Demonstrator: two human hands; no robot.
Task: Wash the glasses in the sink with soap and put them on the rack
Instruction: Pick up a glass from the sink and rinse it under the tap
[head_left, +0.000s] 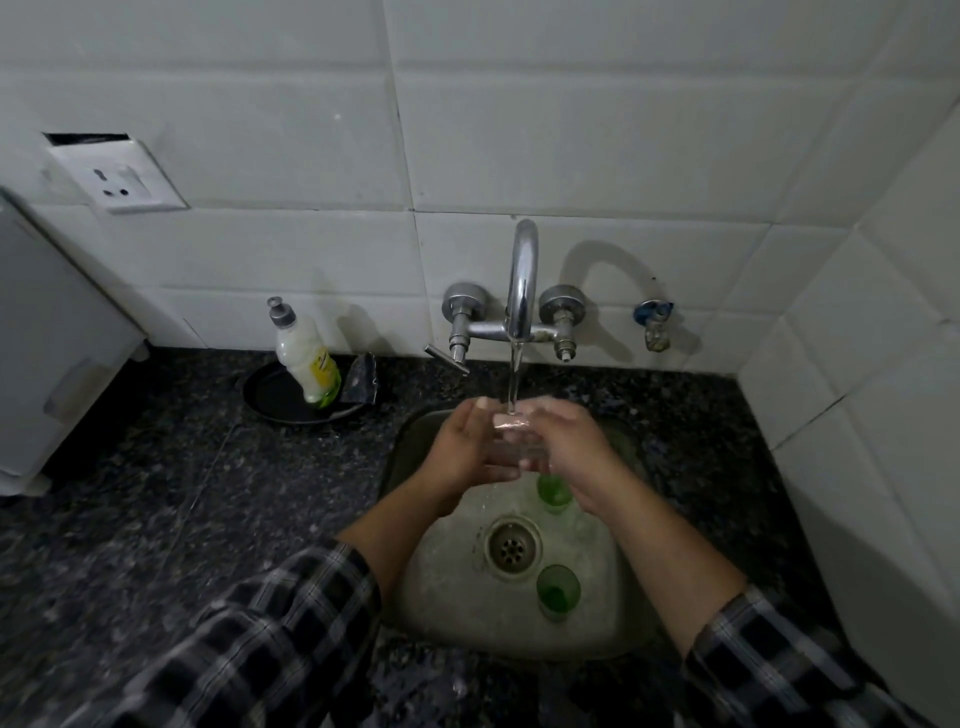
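Note:
Both hands hold a clear glass (511, 439) over the steel sink (447, 587), right under the running tap (521, 291). My left hand (465, 447) cups the glass from the left and my right hand (569, 441) grips it from the right. Water streams onto the glass rim. Two green glasses stand in the sink: one (557, 592) near the drain at the front, the other (553, 493) partly hidden beneath my right wrist. No rack is in view.
A soap bottle (306, 358) leans in a black dish (275, 397) with a dark scrubber (359, 384) on the speckled counter left of the sink. A white appliance (52, 343) stands at far left. Tiled walls close the back and right.

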